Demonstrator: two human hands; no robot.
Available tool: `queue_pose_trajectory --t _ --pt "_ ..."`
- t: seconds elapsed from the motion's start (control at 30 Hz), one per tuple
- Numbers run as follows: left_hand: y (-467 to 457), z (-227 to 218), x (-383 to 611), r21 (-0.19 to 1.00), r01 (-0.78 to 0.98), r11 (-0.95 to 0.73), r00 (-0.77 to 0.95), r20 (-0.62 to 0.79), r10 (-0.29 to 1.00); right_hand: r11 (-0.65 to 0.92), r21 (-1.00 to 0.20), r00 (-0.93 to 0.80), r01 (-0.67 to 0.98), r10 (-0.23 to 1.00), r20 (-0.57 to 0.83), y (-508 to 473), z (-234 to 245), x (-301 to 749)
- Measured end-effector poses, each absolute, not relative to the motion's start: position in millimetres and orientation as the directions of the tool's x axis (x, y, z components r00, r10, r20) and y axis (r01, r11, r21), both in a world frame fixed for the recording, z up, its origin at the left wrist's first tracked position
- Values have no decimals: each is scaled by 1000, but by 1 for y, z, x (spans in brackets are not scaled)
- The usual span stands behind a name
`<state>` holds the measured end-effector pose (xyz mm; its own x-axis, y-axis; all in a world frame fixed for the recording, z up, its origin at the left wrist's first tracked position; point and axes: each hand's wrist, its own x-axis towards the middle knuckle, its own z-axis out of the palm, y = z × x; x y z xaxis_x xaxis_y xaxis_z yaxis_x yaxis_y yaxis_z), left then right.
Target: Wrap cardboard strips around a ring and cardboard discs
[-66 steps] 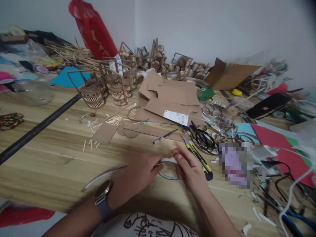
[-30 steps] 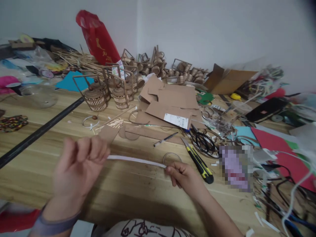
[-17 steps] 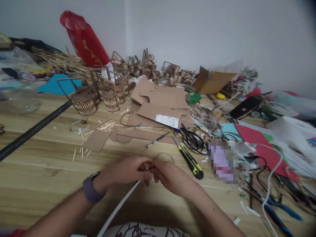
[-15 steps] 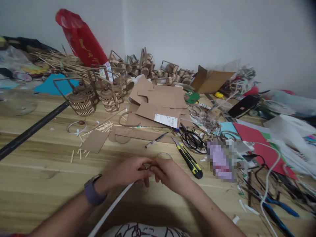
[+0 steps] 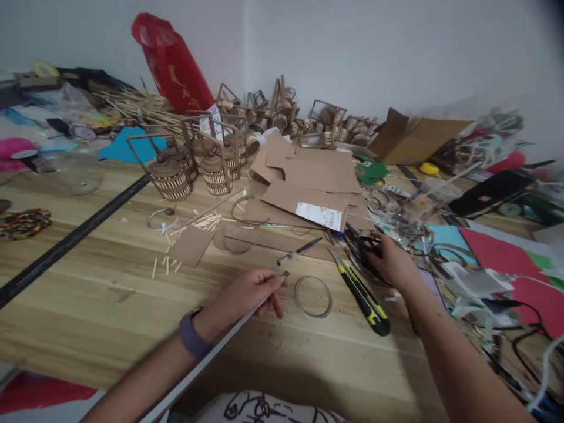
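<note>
My left hand (image 5: 247, 294) pinches the end of a long thin white-and-brown strip (image 5: 211, 356) that runs down toward my chest. A thin ring (image 5: 313, 296) lies flat on the wooden table (image 5: 88, 294) just right of that hand. My right hand (image 5: 392, 261) has reached out to the right and rests on the black scissors (image 5: 359, 249), fingers curled over them. A yellow-and-black utility knife (image 5: 361, 292) lies between the ring and my right arm. A grey watch band is on my left wrist.
Flat cardboard pieces (image 5: 308, 182) and a small pen-like tool (image 5: 299, 251) lie beyond the hands. Small woven basket models (image 5: 194, 161) stand further back, a red bag (image 5: 171, 61) against the wall. Coloured paper, cables and clutter fill the right side. A black bar (image 5: 70, 238) crosses the left.
My hands were together on the strip; now my right hand has let go and reached right to the scissors. My left hand keeps the strip's end. The ring lies uncovered.
</note>
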<state>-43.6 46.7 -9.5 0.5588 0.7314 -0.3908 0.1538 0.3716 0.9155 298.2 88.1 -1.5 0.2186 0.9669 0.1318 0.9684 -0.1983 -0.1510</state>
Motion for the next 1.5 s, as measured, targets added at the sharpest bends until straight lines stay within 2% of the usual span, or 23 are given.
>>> queue_pose_trajectory --t 0.13,0.2,0.23,0.3,0.37,0.43,0.5,0.6,0.77,0.97,1.2,1.37,1.5 --pt "46 -5 -42 904 144 404 542 -413 732 -189 -141 200 972 977 74 78 19 319" --pt "46 0 -41 900 157 408 517 -426 742 -190 -193 209 962 975 81 67 29 325" --pt "45 2 -40 899 165 406 506 -430 748 -176 -260 205 949 975 86 58 33 323" --pt "45 6 -38 904 180 388 488 -424 763 -113 -467 167 877 983 77 37 37 306" --pt "43 8 -36 919 178 352 483 -393 782 -27 -652 31 757 1000 -5 12 38 273" --pt "41 10 -35 935 167 312 498 -353 792 -70 -767 -88 637 983 -162 -11 36 231" --pt "37 13 -35 943 171 286 515 -333 790 -137 -821 -150 554 954 -261 -26 34 193" --pt "31 17 -35 941 209 268 531 -339 777 -198 -842 -178 501 929 -324 -34 31 161" --pt "28 21 -34 915 250 317 566 -404 719 -225 -879 -222 421 914 -340 -36 30 155" --pt "28 18 -35 912 256 321 591 -410 695 -214 -896 -248 389 912 -326 -37 35 155" --pt "30 16 -35 901 293 321 595 -435 676 -223 -876 -204 427 920 -334 -39 22 153" --pt "30 12 -37 908 284 309 585 -419 694 -121 -816 -152 565 957 -248 -36 13 169" --pt "37 5 -50 912 252 323 462 -407 788 -69 -605 52 793 998 -46 -16 6 217"
